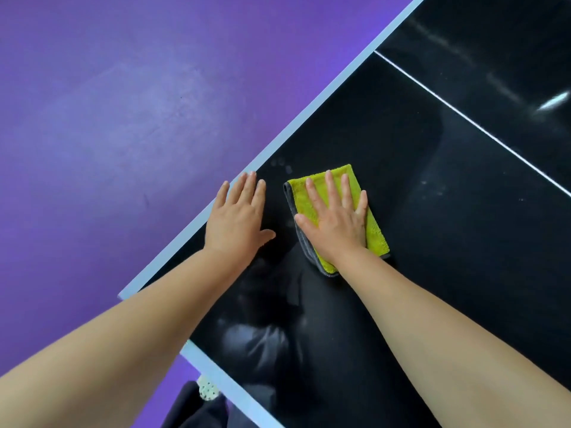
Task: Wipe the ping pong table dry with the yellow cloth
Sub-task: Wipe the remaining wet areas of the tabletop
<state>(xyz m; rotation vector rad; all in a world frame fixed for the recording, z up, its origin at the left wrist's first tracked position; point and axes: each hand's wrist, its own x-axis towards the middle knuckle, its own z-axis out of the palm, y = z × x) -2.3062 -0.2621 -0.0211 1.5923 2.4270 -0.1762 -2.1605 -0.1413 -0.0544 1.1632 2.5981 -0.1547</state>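
The black ping pong table (438,248) fills the right side of the head view, its pale edge running diagonally. A folded yellow cloth (375,234) with a grey underside lies on the table near the corner. My right hand (335,220) presses flat on top of the cloth, fingers spread. Just left of it, my left hand (238,217) rests flat and open on the bare surface beside the table's left edge. A few small droplets (279,163) sit on the table just beyond my left fingertips.
A thin white line (463,118) crosses the table beyond the cloth. Shiny wet streaks (553,101) show at the far right. Purple floor (123,118) lies past the table's left edge (309,112). The table's near edge (216,369) runs below my left forearm.
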